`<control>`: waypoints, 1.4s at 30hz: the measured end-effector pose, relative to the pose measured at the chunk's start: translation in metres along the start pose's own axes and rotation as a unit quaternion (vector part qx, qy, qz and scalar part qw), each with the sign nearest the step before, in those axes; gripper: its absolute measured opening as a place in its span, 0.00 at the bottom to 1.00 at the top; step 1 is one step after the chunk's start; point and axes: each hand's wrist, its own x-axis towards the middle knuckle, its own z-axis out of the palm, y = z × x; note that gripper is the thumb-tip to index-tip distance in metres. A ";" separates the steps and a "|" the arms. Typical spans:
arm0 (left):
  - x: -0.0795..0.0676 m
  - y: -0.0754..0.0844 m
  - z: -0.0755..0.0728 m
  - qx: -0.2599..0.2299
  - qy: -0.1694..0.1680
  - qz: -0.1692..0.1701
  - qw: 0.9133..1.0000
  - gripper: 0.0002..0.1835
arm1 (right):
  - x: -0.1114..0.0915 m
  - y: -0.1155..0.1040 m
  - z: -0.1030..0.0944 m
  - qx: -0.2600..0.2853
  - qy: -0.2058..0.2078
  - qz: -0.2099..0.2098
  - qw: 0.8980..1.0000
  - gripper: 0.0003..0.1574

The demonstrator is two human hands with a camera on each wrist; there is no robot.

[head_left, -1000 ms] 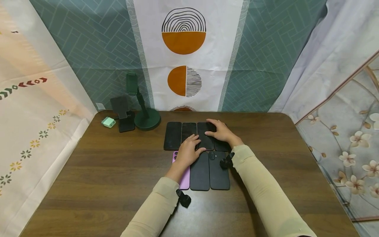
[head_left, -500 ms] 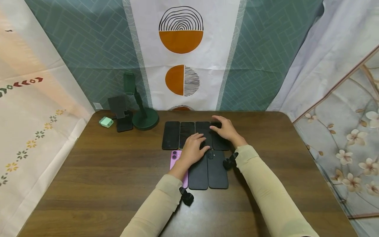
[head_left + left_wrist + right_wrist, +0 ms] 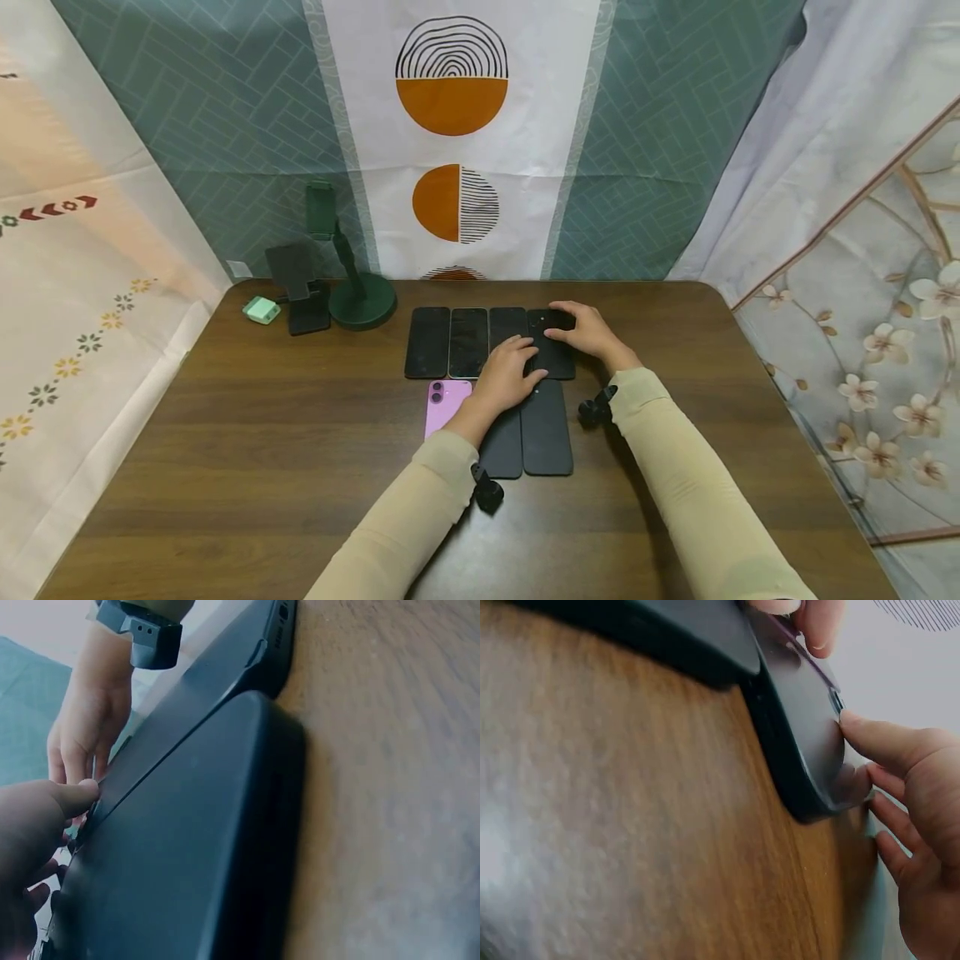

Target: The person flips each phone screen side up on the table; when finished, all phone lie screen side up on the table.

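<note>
— State of the hands?

— Right hand (image 3: 587,332): fingers loosely bent, thumb apart, tips at the far part of the end phone (image 3: 553,360); contact likely, no grip seen. Left hand (image 3: 507,375): fingers relaxed over the third phone (image 3: 507,320), nothing held; pressure cannot be told.

— Beyond them?

— Left of the left hand, two dark phones (image 3: 428,343) complete a row of four. Nearer the person, a pink phone (image 3: 444,402), a middle phone (image 3: 502,446) partly beneath the left arm, and a right front phone (image 3: 547,429).

— Progress?

— Seven phones lie flat on the worktop (image 3: 262,442) in two close rows. Arranging judged nearly finished; slight straightening beside the right hand may be left. Green lamp (image 3: 363,303), well left of both hands, untouched.
</note>
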 end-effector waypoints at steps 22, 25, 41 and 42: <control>-0.001 0.000 0.002 0.009 -0.030 -0.017 0.999 0.33 | -0.007 0.013 0.004 0.023 0.014 0.020 0.999 0.41; 0.000 0.001 0.002 0.006 -0.038 -0.016 0.999 0.33 | -0.009 0.014 0.003 0.014 0.015 0.020 1.000 0.43; -0.001 -0.002 0.004 -0.008 -0.029 -0.021 0.999 0.31 | -0.008 0.015 -0.001 0.072 0.019 -0.007 0.997 0.36; -0.001 -0.002 0.004 -0.009 -0.029 -0.020 0.999 0.30 | -0.008 0.015 -0.001 0.080 0.022 -0.004 0.997 0.34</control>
